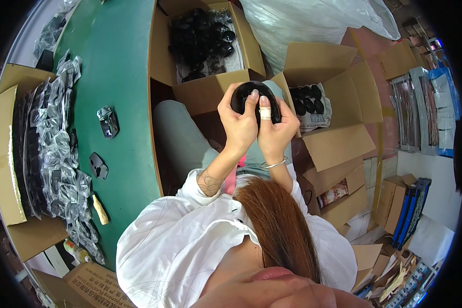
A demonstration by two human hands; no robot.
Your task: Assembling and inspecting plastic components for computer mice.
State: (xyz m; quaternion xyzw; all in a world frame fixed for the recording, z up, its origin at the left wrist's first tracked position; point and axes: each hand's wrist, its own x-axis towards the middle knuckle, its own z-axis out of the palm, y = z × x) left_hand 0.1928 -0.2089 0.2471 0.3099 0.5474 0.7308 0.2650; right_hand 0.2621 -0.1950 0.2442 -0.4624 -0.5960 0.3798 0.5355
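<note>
A: Left hand (239, 124) and right hand (276, 131) both close around a black oval shell (255, 95), thumbs pressed on its face.

B: Looks light, stiff, glossy, likely slippery; best gripped by the rim. Open box (210, 46) beyond them.

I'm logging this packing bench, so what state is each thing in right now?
Black oval part: held up in both hands, thumbs pressed on it.
Left hand: closed around the part.
Right hand: closed around the part, thumb wrapped in white tape.
Top cardboard box: open, full of black parts.
Right cardboard box: open, a few black parts inside.
Box of bagged parts: open, packed.
</note>
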